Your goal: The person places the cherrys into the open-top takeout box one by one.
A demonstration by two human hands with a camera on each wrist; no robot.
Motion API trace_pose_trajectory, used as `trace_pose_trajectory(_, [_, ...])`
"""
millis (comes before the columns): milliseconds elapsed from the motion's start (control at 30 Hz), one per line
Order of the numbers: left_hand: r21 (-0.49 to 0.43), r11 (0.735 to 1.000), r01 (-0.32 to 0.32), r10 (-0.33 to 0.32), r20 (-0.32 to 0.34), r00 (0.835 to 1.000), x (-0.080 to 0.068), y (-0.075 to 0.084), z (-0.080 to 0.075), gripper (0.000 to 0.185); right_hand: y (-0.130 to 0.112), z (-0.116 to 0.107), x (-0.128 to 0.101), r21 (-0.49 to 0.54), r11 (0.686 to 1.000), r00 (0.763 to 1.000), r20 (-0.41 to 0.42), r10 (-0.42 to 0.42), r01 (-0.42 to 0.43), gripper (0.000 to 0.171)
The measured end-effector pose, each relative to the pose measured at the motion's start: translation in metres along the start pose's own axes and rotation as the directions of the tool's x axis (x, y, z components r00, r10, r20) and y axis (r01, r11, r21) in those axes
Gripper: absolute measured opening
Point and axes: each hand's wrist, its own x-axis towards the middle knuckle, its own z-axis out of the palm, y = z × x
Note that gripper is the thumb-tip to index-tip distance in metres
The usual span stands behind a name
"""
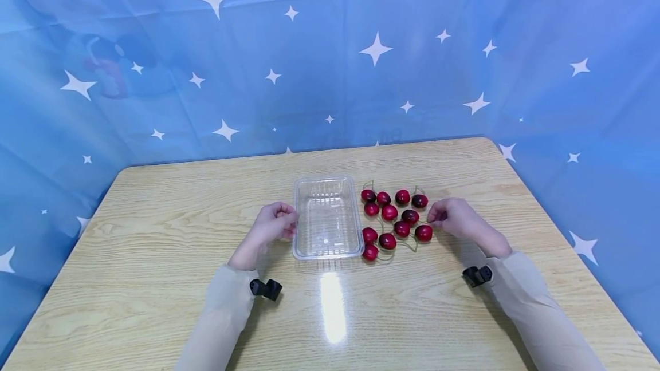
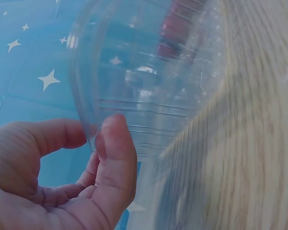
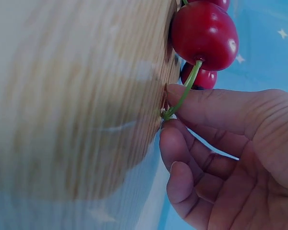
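Observation:
A clear plastic container point(image 1: 326, 228) stands on the table with its open side up. At its left rim, my left hand point(image 1: 272, 223) pinches the edge between thumb and fingers; the left wrist view shows the see-through ribbed wall up close. Right of the container lie several dark red cherries point(image 1: 389, 212) with green stems. At their right side, my right hand point(image 1: 454, 219) pinches a thin stem point(image 3: 189, 88) near its end with thumb and forefinger. The stem leads to a glossy red cherry point(image 3: 205, 36), with another cherry partly hidden behind it.
A light wood table point(image 1: 154, 256) carries everything, with a bright light reflection in front of the container. A blue cloth backdrop point(image 1: 330, 62) with white stars rises behind and beside the table. Each sleeve bears a small black wrist camera point(image 1: 265, 289).

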Motion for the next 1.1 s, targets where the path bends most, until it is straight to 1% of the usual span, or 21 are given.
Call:
trace_pose_trajectory(200, [-0.029, 0.999, 0.017, -0.016, 0.014, 1.0, 0.001, 0.0, -0.001, 0.012, 0.001, 0.0, 0.0, -0.021, 0.999, 1.0, 0.002, -0.027, 0.027, 0.016])
trace_pose_trajectory(600, [-0.041, 0.999, 0.009, -0.008, 0.037, 0.999, 0.002, 0.0, -0.002, 0.01, 0.006, -0.002, -0.006, -0.003, 0.996, 0.996, -0.011, -0.092, 0.092, 0.016])
trace_pose_trajectory(700, [-0.04, 0.999, 0.014, -0.013, 0.042, 0.999, 0.003, 0.0, -0.002, 0.012, 0.004, -0.004, -0.007, 0.007, 0.995, 0.995, -0.021, -0.096, 0.096, 0.015])
trace_pose_trajectory(867, [-0.022, 1.0, 0.019, -0.018, 0.045, 0.999, 0.002, 0.0, -0.003, 0.015, -0.001, -0.008, -0.007, -0.012, 0.994, 0.993, -0.052, -0.109, 0.108, 0.015])
trace_pose_trajectory(1100, [-0.004, 1.0, 0.016, -0.016, 0.046, 0.999, 0.003, 0.0, -0.003, 0.015, -0.01, -0.013, -0.006, -0.027, 0.992, 0.99, -0.074, -0.122, 0.121, 0.014])
